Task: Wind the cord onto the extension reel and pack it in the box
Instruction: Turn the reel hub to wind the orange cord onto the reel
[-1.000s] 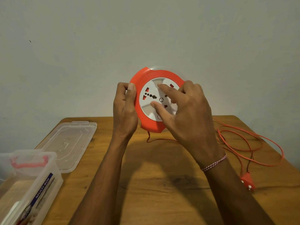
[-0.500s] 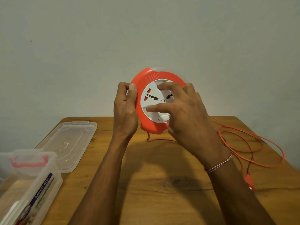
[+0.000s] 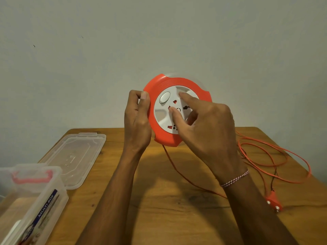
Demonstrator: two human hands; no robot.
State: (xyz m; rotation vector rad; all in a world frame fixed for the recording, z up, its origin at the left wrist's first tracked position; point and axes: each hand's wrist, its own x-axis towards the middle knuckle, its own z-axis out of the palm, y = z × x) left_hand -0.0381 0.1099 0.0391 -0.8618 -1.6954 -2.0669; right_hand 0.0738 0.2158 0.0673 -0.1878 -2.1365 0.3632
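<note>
I hold the round orange extension reel [image 3: 177,80] upright above the wooden table [image 3: 159,213]. My left hand [image 3: 137,119] grips its left rim, thumb on the front. My right hand [image 3: 208,124] lies on the white socket disc [image 3: 161,119], with the index fingertip in a recess near the top and the thumb pressed near the centre. The thin orange cord [image 3: 290,157] hangs from the reel's bottom, passes under my right forearm and lies in loose loops at the right. Its orange plug [image 3: 273,202] rests on the table beside my right forearm.
A clear plastic box [image 3: 53,197] with a pink handle and a "MULTI-BOX" label stands open at the lower left. Its clear lid [image 3: 74,156] lies flat behind it on the table. A plain wall rises behind the table's far edge.
The white disc has turned clockwise under my right fingers; its oval button went from the bottom to the upper left. The cord below the reel now runs diagonally toward my right forearm.
</note>
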